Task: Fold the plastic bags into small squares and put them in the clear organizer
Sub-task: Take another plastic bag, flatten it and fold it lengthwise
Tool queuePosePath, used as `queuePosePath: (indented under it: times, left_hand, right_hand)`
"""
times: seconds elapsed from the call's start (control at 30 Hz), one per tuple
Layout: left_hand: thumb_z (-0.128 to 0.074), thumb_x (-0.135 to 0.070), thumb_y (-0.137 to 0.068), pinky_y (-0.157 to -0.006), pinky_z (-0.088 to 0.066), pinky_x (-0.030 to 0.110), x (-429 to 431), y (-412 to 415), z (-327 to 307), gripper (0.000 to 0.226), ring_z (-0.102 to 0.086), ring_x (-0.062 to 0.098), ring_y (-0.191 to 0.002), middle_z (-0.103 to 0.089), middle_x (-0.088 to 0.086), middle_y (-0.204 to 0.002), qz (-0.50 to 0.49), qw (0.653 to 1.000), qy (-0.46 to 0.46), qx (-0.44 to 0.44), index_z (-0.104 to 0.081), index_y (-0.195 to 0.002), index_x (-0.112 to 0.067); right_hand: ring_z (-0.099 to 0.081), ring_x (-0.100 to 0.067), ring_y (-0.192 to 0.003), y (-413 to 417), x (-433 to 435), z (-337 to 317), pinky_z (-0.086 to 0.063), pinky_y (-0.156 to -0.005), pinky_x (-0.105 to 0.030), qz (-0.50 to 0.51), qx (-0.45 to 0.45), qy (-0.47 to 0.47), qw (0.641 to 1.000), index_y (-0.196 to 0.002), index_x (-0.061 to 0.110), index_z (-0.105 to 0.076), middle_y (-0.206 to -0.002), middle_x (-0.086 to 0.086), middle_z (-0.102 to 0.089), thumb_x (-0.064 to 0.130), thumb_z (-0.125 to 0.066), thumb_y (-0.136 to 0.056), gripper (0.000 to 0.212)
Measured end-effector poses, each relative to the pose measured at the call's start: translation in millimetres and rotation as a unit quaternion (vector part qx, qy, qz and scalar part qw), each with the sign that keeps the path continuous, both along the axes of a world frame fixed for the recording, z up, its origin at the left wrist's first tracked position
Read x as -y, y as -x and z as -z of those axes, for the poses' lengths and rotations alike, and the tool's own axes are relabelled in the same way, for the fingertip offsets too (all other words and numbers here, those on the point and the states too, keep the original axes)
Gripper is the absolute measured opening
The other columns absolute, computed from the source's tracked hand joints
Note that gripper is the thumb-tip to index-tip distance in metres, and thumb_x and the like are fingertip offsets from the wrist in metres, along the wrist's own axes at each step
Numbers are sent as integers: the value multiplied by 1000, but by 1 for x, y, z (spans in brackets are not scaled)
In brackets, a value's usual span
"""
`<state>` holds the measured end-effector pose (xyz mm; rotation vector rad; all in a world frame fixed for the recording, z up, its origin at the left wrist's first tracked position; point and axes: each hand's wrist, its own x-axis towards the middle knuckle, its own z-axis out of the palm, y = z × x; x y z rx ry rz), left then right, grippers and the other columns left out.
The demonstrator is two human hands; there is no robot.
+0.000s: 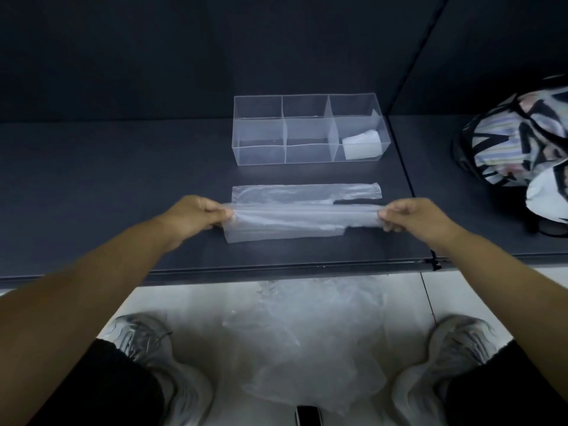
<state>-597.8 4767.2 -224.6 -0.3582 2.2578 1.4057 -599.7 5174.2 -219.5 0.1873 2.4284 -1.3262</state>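
Note:
A clear plastic bag (295, 221) lies stretched lengthways on the dark shelf (92, 186), partly folded into a long strip. My left hand (196, 218) pinches its left end and my right hand (408, 218) pinches its right end, lifting the fold slightly. Just behind it the bag's far layer (304, 192) rests flat on the shelf. The clear organizer (310, 130) stands further back, divided into several compartments. A folded white bag square (361, 146) sits in its front right compartment.
A black-and-white patterned bag (519, 139) sits on the shelf at the right. Loose clear plastic bags (307, 342) lie on the pale floor between my grey shoes (147, 342). A dark wall rises behind the shelf.

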Motion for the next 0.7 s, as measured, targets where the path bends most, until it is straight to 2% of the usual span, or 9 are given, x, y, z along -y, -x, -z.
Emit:
queuePosePath:
  times: [0.07,0.17,0.27,0.37,0.43,0.5,0.57,0.63,0.7]
  left_hand:
    - [-71,-24,-85,-88,-47,26,-1,17,5,4,-65,11,-86,-72,-3,-88,-30,1000,7,-2,-73,-81,-22]
    - [-71,-32,-85,-88,-42,23,-8,41,19,9,-59,6,-86,-67,-8,-88,-49,997,50,-28,-71,-79,-24]
    - [-69,-37,-86,-75,-39,19,-17,55,36,21,-55,4,-79,-63,-11,-81,-66,991,99,-63,-68,-74,-20]
    - [-65,-38,-88,-65,-42,26,-26,58,45,31,-56,17,-75,-60,-2,-75,-50,978,185,-86,-67,-78,-9]
    - [-65,-32,-88,-75,-44,32,-35,53,45,23,-57,25,-87,-61,6,-92,-60,948,268,-158,-64,-85,-9]
    - [-64,-17,-87,-81,-42,40,-48,43,43,10,-53,32,-93,-56,15,-103,-57,897,335,-282,-63,-90,-7]
    - [-59,-4,-87,-83,-44,46,-65,32,45,10,-55,38,-94,-58,19,-106,25,864,340,-369,-65,-96,-4]
    - [-49,-7,-96,-105,-36,46,-77,21,55,27,-51,38,-118,-54,21,-129,134,868,328,-349,-60,-121,-1]
    - [-34,-23,-104,-120,-8,34,-78,12,67,46,-23,26,-144,-30,12,-154,192,873,348,-282,-33,-146,-5]
  right_hand:
    - [-53,-11,-60,19,-2,10,-44,-58,-9,66,-9,15,998,-83,3,-69,-66,-6,-61,16,-67,-88,14]
    - [-59,-16,-76,46,1,28,-48,-77,-24,135,-39,-14,990,-84,-2,-69,-77,-6,-65,21,-71,-86,23]
    - [-59,-19,-78,63,6,42,-40,-68,-23,160,-60,-93,981,-65,4,-64,-69,-4,-62,31,-72,-84,33]
    - [-63,-36,-83,69,9,50,-45,-65,-32,142,-62,-169,973,-74,-8,-64,-81,-25,-65,36,-68,-86,46]
    - [-63,-37,-84,68,12,53,-44,-63,-32,131,-73,-198,969,-77,-9,-64,-82,-25,-66,36,-66,-87,46]
    - [-63,-35,-84,68,13,55,-49,-66,-35,134,-77,-212,965,-80,-8,-65,-84,-22,-67,37,-66,-87,45]
    - [-62,-37,-85,67,15,54,-51,-70,-38,132,-84,-223,962,-82,-10,-64,-86,-25,-67,37,-66,-87,47]
    - [-62,-40,-86,66,16,52,-51,-71,-39,128,-85,-224,962,-83,-12,-63,-88,-27,-66,36,-66,-87,47]
    - [-62,-37,-85,64,21,46,-49,-70,-38,142,-90,-223,960,-84,-8,-63,-94,-24,-67,33,-67,-87,41]
